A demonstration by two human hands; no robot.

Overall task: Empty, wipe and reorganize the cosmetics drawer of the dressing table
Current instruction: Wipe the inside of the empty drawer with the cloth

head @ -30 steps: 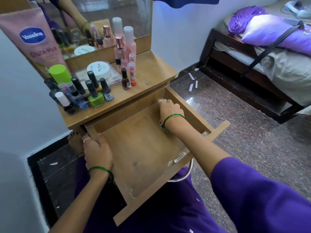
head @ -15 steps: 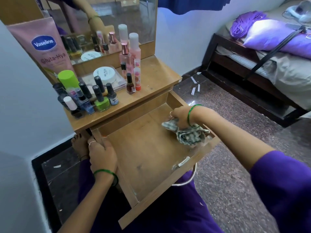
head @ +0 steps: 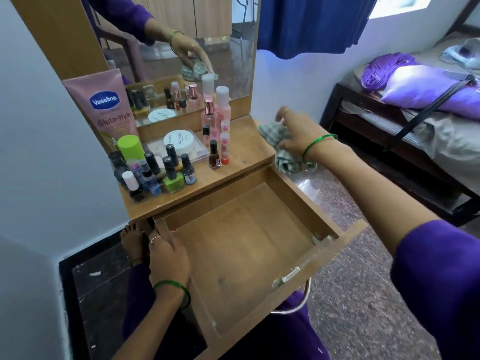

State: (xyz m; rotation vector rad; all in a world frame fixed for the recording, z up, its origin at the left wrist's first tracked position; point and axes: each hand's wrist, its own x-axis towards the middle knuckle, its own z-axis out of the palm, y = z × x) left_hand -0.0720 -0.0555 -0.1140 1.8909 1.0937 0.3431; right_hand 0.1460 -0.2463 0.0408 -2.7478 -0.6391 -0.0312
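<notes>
The wooden drawer (head: pixel 241 242) is pulled out and has nothing inside. My left hand (head: pixel 168 258) grips its left wall near the back corner. My right hand (head: pixel 301 133) holds a grey checked cloth (head: pixel 272 132) in the air at the right end of the dressing table top (head: pixel 246 149), with part of the cloth hanging below the wrist. The cosmetics stand on the table top: several nail polish bottles (head: pixel 171 175), a pink Vaseline tube (head: pixel 109 107) with a green cap, a white jar (head: pixel 179 141) and tall pink bottles (head: pixel 220 113).
The mirror (head: pixel 181 35) rises behind the cosmetics. A bed (head: pixel 415 120) with purple bedding stands to the right across a speckled floor. My foot (head: pixel 131 237) rests on the floor beside the drawer's left back corner. A metal handle hangs under the drawer front.
My right hand has lifted the cloth out of the drawer's right back corner and up to the right end of the table top. My left hand has stayed on the drawer wall.
</notes>
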